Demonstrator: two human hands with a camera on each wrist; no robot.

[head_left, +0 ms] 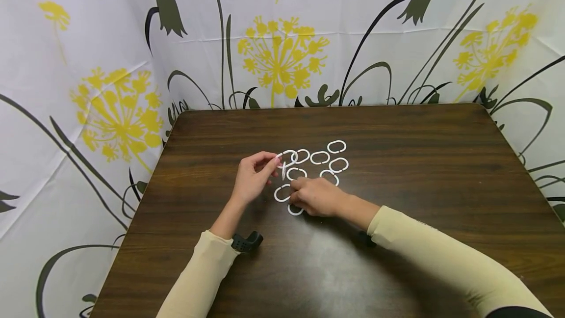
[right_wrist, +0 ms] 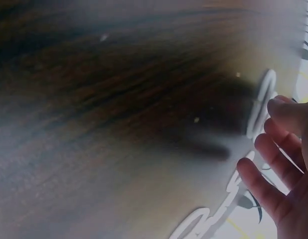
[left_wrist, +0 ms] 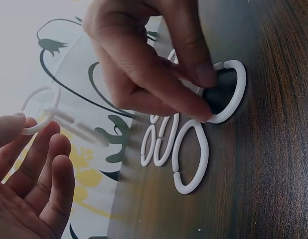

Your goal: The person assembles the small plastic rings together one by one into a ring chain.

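Observation:
My left hand pinches a white oval plastic link between thumb and fingertips, raised off the table. From it hangs a second white link, threaded through the first. My right hand reaches down over the nearest link, which lies flat. In the left wrist view, its thumb and index finger stand apart at the edges of that link. A further link lies just beside these fingers, partly covered by them. Another link lies between the two hands.
Several loose white links lie beyond the right hand, including one link farthest back and one to the right. The brown wooden table ends at a white flowered curtain.

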